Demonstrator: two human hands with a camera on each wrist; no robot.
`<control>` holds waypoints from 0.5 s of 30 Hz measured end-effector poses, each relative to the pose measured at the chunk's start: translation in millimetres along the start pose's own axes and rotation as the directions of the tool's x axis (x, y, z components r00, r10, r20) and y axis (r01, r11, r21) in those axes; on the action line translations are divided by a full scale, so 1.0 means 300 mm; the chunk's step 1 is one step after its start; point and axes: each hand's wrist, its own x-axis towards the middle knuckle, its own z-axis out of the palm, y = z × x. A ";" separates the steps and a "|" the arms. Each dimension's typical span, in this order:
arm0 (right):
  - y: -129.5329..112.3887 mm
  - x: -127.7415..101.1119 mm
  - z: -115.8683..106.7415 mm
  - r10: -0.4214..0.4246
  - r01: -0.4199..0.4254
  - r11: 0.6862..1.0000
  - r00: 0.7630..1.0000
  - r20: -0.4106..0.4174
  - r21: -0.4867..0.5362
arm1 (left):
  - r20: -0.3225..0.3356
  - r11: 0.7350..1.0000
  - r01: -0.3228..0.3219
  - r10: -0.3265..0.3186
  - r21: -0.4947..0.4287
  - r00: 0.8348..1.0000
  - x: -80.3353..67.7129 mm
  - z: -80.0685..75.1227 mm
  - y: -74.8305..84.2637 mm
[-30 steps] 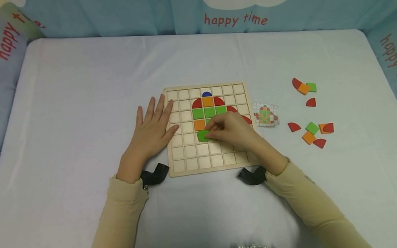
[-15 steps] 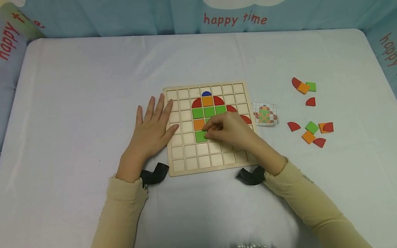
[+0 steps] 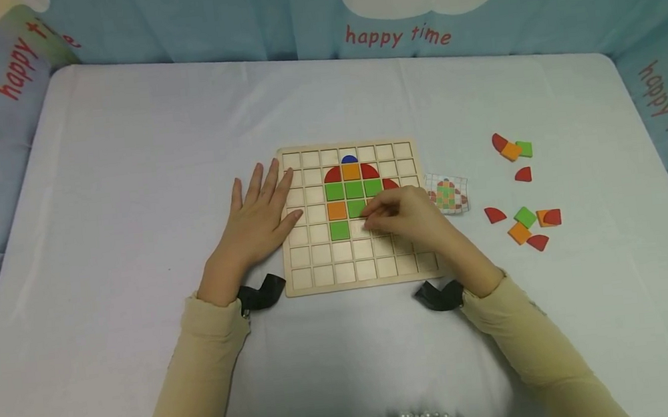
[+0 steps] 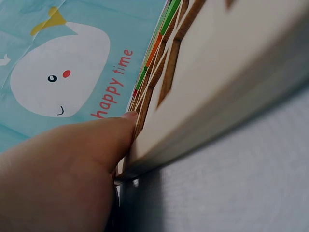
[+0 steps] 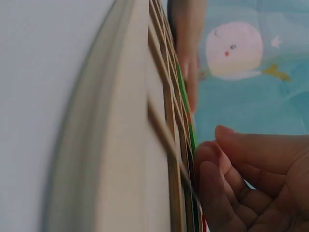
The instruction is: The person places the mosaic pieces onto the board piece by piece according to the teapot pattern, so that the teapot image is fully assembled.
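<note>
A wooden grid board [image 3: 291, 266] lies in the middle of the white surface, with red, green, orange and blue tiles in its upper cells. A green square tile [image 3: 339, 230] sits flat in a cell below an orange one. My right hand [image 3: 371, 218] hovers over the board just right of that tile, fingers curled with thumb against them, holding nothing. The right wrist view shows the right hand [image 5: 241, 183] curled beside the board [image 5: 125, 145]. My left hand [image 3: 261, 202] lies flat, fingers straight, touching the board's left edge [image 4: 231, 72].
A small pattern card [image 3: 446, 193] lies just right of the board. Loose red, orange and green tiles [image 3: 522, 220] are scattered further right, with a few more [image 3: 512, 149] behind them. Padded blue walls printed "happy time" [image 3: 396, 35] surround the surface.
The right hand set the green tile into its cell, let go and drew back to the right. The left hand has stayed put.
</note>
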 end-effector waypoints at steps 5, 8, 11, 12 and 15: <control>0.050 -0.040 -0.052 0.046 -0.047 0.999 0.998 -0.045 -0.003 | 0.005 1.000 0.007 -0.007 0.004 1.000 0.001 0.001 0.002; 0.074 -0.068 -0.083 0.090 -0.090 0.996 0.993 -0.074 0.008 | 0.007 1.000 0.008 -0.008 0.006 1.000 0.000 0.000 0.003; 0.093 -0.095 -0.113 0.118 -0.117 0.993 0.987 -0.107 0.017 | 0.002 1.000 0.008 -0.008 0.007 1.000 -0.001 -0.002 0.004; 0.099 -0.104 -0.122 0.128 -0.126 0.992 0.985 -0.117 0.020 | 0.000 1.000 0.006 -0.006 0.005 1.000 -0.001 -0.002 0.004; 0.117 -0.129 -0.147 0.143 -0.142 0.990 0.979 -0.145 0.015 | -0.004 1.000 0.004 -0.004 0.002 1.000 -0.002 -0.002 0.005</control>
